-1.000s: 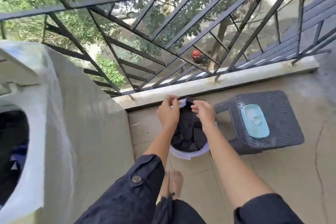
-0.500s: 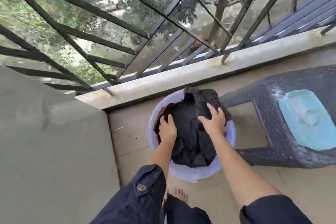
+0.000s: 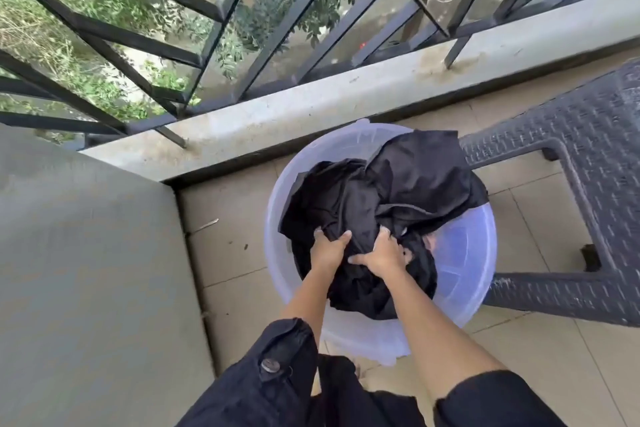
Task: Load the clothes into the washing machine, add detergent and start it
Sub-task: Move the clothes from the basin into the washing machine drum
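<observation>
A translucent pale-violet plastic tub (image 3: 464, 253) stands on the tiled balcony floor, holding a heap of black clothes (image 3: 398, 191). One corner of the cloth hangs over the tub's far right rim. My left hand (image 3: 327, 248) and my right hand (image 3: 379, 253) are side by side inside the tub, both clenched on a bunch of the black fabric near its front. The washing machine shows only as a grey covered side (image 3: 86, 270) filling the left of the view; its opening is out of sight.
A dark woven-pattern plastic stool (image 3: 588, 163) stands right of the tub, touching its rim. A concrete ledge (image 3: 311, 104) with a black metal railing (image 3: 194, 55) runs behind. Tiled floor (image 3: 228, 239) lies between tub and machine.
The view has dropped closer over the tub. Both hands have slid from the top of the clothes toward the near side and closed on the fabric. The teal item on the stool is out of frame.
</observation>
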`<state>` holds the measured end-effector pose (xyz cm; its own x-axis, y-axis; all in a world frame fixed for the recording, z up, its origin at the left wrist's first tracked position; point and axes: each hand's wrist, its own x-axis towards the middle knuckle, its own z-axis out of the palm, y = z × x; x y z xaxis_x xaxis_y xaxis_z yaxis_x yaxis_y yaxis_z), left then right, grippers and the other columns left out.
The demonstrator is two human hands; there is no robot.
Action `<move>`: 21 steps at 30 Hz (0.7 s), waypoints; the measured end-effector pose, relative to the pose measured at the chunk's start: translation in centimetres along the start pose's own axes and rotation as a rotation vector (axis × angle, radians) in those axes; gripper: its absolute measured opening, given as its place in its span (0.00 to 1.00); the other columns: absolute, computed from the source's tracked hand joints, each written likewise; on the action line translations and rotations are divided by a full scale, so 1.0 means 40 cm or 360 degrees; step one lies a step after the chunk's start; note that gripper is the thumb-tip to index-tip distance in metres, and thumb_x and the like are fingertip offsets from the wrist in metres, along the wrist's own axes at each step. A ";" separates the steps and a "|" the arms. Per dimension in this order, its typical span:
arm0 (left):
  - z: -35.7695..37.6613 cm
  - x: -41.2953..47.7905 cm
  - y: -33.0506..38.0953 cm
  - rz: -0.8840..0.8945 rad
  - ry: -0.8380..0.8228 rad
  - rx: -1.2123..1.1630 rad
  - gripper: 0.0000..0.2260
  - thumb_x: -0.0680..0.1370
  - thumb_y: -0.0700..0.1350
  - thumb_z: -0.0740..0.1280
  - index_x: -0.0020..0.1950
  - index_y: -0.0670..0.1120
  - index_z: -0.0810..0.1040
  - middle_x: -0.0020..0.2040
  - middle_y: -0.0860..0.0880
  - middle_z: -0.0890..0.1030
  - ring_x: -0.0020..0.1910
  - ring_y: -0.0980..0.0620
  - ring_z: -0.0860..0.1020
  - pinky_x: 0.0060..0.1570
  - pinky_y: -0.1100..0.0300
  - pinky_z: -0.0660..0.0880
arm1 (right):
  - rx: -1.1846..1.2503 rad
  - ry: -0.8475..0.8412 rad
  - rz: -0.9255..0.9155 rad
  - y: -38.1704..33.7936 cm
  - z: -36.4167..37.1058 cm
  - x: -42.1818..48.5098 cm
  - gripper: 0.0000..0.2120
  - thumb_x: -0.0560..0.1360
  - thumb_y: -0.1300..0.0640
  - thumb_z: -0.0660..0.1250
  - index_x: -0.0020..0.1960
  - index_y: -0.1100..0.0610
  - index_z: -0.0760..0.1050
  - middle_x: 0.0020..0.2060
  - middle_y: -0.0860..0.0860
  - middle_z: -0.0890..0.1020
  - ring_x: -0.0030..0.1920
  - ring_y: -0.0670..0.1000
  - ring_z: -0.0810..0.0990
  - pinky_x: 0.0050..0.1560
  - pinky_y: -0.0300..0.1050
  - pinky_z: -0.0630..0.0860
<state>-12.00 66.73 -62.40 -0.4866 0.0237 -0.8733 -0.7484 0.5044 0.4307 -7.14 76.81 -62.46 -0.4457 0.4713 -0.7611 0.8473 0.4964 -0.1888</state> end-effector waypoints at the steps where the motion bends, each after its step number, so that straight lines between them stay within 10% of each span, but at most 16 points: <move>1: -0.001 -0.012 0.000 0.0057 0.0023 0.0089 0.32 0.77 0.54 0.65 0.76 0.45 0.56 0.72 0.43 0.67 0.69 0.42 0.69 0.68 0.50 0.68 | 0.0176 -0.0016 -0.0042 -0.001 0.004 -0.011 0.40 0.66 0.45 0.75 0.71 0.55 0.59 0.66 0.55 0.73 0.67 0.59 0.71 0.68 0.55 0.65; 8: -0.055 -0.208 0.089 0.0377 0.0078 -0.0216 0.35 0.70 0.61 0.70 0.72 0.46 0.67 0.73 0.51 0.66 0.71 0.49 0.67 0.70 0.47 0.65 | 0.1454 -0.0029 -0.0106 -0.025 -0.116 -0.196 0.09 0.67 0.62 0.71 0.45 0.52 0.77 0.43 0.51 0.82 0.46 0.55 0.79 0.46 0.48 0.73; 13: -0.103 -0.385 0.221 0.0519 -0.0329 -0.0454 0.27 0.64 0.61 0.73 0.60 0.51 0.79 0.56 0.52 0.83 0.57 0.49 0.80 0.60 0.53 0.75 | 0.1943 -0.0034 -0.0243 -0.109 -0.253 -0.383 0.12 0.68 0.67 0.66 0.44 0.53 0.80 0.37 0.49 0.83 0.40 0.50 0.82 0.34 0.36 0.77; 21: -0.178 -0.655 0.409 0.0657 0.0016 -0.0359 0.26 0.68 0.54 0.71 0.61 0.45 0.71 0.57 0.46 0.81 0.55 0.48 0.79 0.59 0.49 0.75 | 0.2378 -0.0104 -0.0244 -0.198 -0.449 -0.627 0.16 0.78 0.41 0.57 0.53 0.48 0.79 0.54 0.48 0.83 0.59 0.50 0.79 0.62 0.46 0.73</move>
<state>-14.72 68.20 -30.84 -0.7677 0.1737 -0.6168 -0.5702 0.2543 0.7812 -7.87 74.16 -30.74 -0.5757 0.4328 -0.6937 0.3187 -0.6625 -0.6778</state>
